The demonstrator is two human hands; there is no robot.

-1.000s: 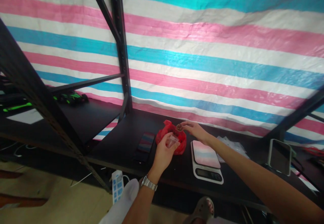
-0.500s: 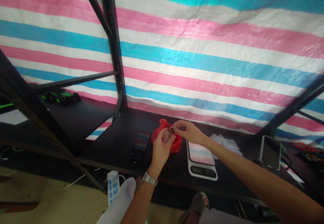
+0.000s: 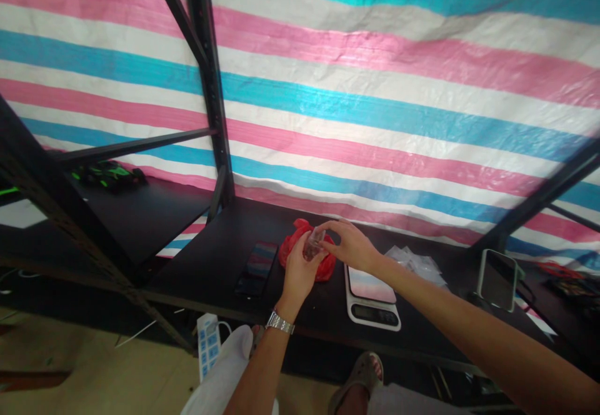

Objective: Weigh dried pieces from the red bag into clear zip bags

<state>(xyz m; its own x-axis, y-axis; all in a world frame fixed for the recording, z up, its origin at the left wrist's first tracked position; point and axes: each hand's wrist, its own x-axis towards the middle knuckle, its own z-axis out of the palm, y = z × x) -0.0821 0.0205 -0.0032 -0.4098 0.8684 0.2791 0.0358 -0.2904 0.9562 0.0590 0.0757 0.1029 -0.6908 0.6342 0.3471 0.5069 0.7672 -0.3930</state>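
My left hand point(image 3: 298, 271) holds a small clear plastic bag point(image 3: 313, 244) above the black shelf point(image 3: 225, 246). My right hand point(image 3: 350, 245) meets it from the right, fingertips pinching at the bag's mouth. A small dark thing shows inside the bag, too blurred to name. Just behind both hands lies a crumpled red plastic bag point(image 3: 287, 251). A white kitchen scale point(image 3: 372, 297) with a glossy top sits right of my hands.
A dark phone point(image 3: 257, 267) lies flat left of the red bag. Clear packets point(image 3: 412, 259) lie behind the scale, and a phone on a stand point(image 3: 498, 279) is at the right. Black rack posts point(image 3: 206, 84) rise on the left. A power strip point(image 3: 207, 352) lies on the floor.
My right hand has brought a small brown item from above the red bag over to the clear bag in my left hand. Both hands now touch at the bag.
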